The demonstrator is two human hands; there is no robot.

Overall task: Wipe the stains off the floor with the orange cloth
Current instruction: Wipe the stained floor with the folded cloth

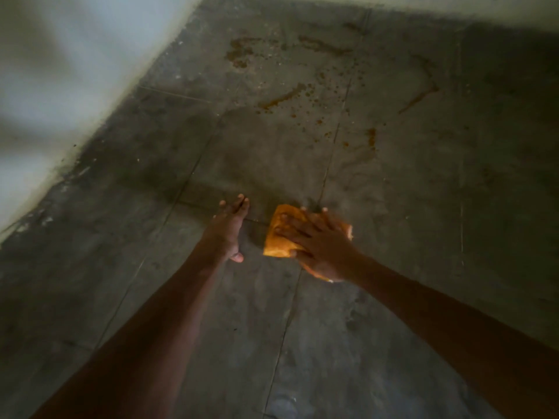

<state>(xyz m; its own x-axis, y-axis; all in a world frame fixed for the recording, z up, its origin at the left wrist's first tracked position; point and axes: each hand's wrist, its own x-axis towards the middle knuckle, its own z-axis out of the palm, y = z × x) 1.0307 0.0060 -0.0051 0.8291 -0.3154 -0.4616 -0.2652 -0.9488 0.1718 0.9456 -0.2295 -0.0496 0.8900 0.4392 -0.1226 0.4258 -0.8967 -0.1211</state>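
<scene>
The orange cloth (279,234), folded into a pad, lies flat on the grey tiled floor (408,207). My right hand (320,243) presses down on it with fingers spread, covering its right half. My left hand (230,228) rests on the floor just left of the cloth, fingers extended and apart, holding nothing. Brown-orange stains (284,98) streak and speckle the floor well beyond the cloth, with another patch at the far left (240,52) and a smear to the right (419,99).
A white wall (75,71) runs along the left and meets the floor at a dirty edge. Another pale wall strip (423,3) lies at the far end. Tile joints cross the floor.
</scene>
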